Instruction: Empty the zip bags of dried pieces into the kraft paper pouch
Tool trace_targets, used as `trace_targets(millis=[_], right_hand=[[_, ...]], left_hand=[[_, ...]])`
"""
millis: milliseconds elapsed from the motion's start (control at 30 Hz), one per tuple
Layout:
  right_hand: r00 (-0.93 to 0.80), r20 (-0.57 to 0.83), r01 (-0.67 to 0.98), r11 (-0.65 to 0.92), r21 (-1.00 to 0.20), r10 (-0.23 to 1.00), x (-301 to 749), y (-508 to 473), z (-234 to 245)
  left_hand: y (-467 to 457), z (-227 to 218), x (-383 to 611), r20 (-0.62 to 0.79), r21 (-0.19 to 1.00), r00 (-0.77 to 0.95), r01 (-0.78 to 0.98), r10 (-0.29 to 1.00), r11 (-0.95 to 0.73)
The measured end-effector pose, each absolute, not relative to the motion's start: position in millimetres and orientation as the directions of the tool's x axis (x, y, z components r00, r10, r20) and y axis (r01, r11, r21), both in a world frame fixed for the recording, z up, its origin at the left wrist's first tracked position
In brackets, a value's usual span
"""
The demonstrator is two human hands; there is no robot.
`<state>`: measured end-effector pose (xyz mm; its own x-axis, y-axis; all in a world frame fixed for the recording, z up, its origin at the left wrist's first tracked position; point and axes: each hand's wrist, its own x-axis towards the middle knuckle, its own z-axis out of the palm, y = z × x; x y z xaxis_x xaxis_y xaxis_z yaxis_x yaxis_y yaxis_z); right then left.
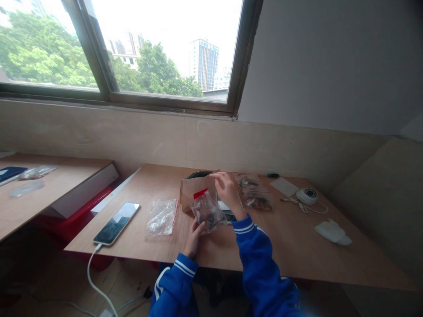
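My left hand point(194, 236) is closed on the lower edge of a clear plastic bag point(211, 213), thumb on top. Small dark parts show through the plastic, and a red strip marks the bag's upper end. Just behind it stands an opened brown paper bag point(192, 187) with a dark inside. My right hand point(227, 188) is raised at the paper bag's right rim, its fingers drawn together; whether they grip anything is too small to tell. A flat clear zip bag point(161, 218) lies left of my left hand.
Several small bags of parts point(259, 200) lie right of my right hand. Farther right are a white dome camera point(306, 196) with its cable, a white card point(284, 187) and a crumpled white wrapper point(333, 232). A charging phone point(117, 223) rests at the table's left.
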<state>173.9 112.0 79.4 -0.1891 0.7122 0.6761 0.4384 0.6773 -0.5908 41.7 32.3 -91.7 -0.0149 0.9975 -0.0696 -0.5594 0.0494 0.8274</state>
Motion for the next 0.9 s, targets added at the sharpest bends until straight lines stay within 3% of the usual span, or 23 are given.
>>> trace_targets(millis=[67, 167, 267, 333, 600, 900], right_hand=[[-0.156, 0.587, 0.419, 0.591, -0.689, 0.795, 187.5, 105.2, 66.1], [-0.184, 0.345, 0.433, 0.392, -0.812, 0.920, 205.9, 97.7, 37.7], [-0.302, 0.134, 0.460, 0.267, -0.847, 0.944, 215.0, 92.8, 11.7], [-0.387, 0.064, 0.452, 0.250, -0.856, 0.920, 215.0, 90.4, 0.8], [-0.537, -0.099, 0.434, 0.174, -0.884, 0.838, 199.3, 83.8, -3.2], [-0.565, -0.050, 0.383, 0.208, -0.900, 0.823, 201.3, 77.7, -5.3]], left_hand=[[32.7, -90.2, 41.5, -0.082, 0.815, -0.019, -0.577, 0.996, 0.056], [33.4, -89.0, 41.7, -0.078, 0.805, -0.016, -0.591, 0.997, 0.053], [33.4, -89.2, 41.9, -0.098, 0.802, -0.019, -0.593, 0.995, 0.068], [32.8, -89.5, 41.9, -0.113, 0.803, -0.030, -0.591, 0.993, 0.073], [30.6, -89.9, 42.4, -0.050, 0.844, -0.047, -0.537, 0.998, 0.017], [34.4, -91.5, 42.1, 0.008, 0.886, -0.102, -0.460, 0.995, -0.054]])
